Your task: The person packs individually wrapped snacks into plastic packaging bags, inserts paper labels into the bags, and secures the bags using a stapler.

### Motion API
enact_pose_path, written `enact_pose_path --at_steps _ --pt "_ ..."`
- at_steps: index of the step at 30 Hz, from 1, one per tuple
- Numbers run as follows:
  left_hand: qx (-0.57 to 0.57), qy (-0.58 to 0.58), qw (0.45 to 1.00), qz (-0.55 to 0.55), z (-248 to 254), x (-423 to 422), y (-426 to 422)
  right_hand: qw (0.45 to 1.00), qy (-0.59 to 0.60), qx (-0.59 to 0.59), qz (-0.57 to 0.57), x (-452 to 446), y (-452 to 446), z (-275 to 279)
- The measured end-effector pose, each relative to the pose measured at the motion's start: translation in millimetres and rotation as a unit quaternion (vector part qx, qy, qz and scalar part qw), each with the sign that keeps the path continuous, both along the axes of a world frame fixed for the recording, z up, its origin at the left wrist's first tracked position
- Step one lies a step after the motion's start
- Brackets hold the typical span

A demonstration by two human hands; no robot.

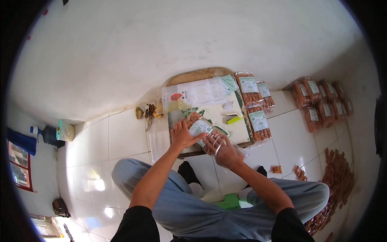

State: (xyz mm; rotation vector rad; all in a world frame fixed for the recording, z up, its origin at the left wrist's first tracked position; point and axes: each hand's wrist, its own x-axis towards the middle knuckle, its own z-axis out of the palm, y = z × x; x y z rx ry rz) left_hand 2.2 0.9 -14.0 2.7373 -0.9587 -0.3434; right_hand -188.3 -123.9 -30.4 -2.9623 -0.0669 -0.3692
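Clear plastic sheathes the packet (198, 128) at mid-frame, probably light, slick and crushable, best held along its sides, with left hand (182, 135) and right hand (225, 154) clasping it

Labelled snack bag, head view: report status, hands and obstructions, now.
Left hand and right hand both gripping. Labelled snack bag slantwise, label showing. Yellow-green stapler nearby on tabletop, apart from the bag; no obstruction seen.

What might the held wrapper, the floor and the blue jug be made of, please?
Wrapper: probably thin, glossy plastic, being clear and creased. Floor: polished tile, perhaps ceramic, from bright reflections and joints. Jug: likely smooth plastic, by its moulded look.
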Motion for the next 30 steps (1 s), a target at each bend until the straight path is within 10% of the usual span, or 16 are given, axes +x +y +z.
enact_pose_path --at_steps 30 --pt "-0.06 0.031 0.998 0.01 2.4 -7.3 9.5 0.984 -0.157 0.067 -0.055 1.4 -2.6 -5.9"
